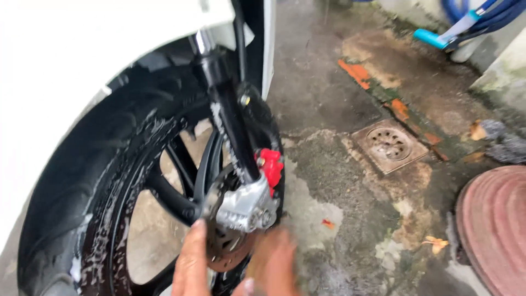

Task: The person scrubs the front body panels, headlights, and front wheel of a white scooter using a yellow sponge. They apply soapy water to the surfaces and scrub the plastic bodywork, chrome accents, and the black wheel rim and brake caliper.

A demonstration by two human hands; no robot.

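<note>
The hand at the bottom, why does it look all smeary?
Head view: the right hand is smeared by motion blur, while the left hand is sharper; the white fender is blown out by glare; the red brake caliper stays fairly crisp.

The tyre [71, 181] is black, flecked with white soap foam, and the spoked rim [181, 186] is black too. A red brake caliper [270, 166] sits on a silver fork foot [246, 207]. The floor [329, 181] is mottled grey-green with orange patches, and the drain grate [389, 144] is rusty brown.
</note>
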